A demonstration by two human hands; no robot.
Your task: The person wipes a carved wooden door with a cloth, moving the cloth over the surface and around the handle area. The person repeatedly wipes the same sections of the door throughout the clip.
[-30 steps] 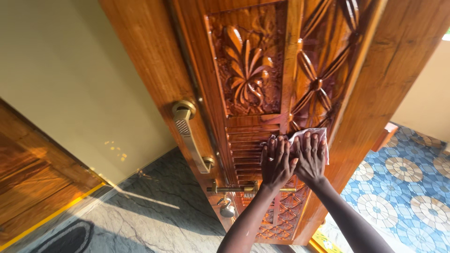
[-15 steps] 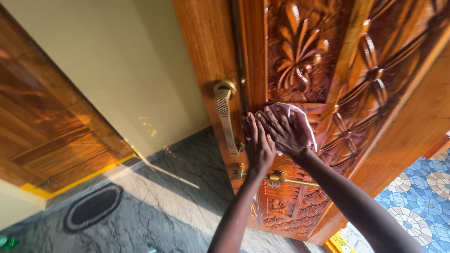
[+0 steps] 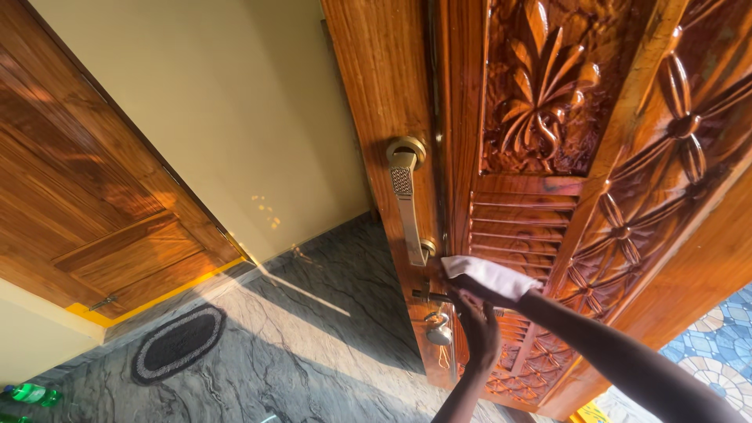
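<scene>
Now the hands sit lower on the carved wooden door [image 3: 548,157] than half a second ago, when they pressed on the slatted panel just under the flower carving. The right hand [image 3: 479,282] lies flat under a white cloth [image 3: 487,276], fingers spread and mostly hidden by it, pressing it against the door's edge just below the brass pull handle [image 3: 406,205]. The left hand [image 3: 479,329] is just beneath, open against the wood by the sliding bolt [image 3: 429,296], holding nothing that I can see. The wiping has thus gone from the slats down toward the hardware, so the upper slats look finished. Below hangs a rounded metal lock [image 3: 439,332]. Farther off lie the grey marble floor [image 3: 298,345], a dark oval mat [image 3: 177,343] and another wooden door [image 3: 86,204].
</scene>
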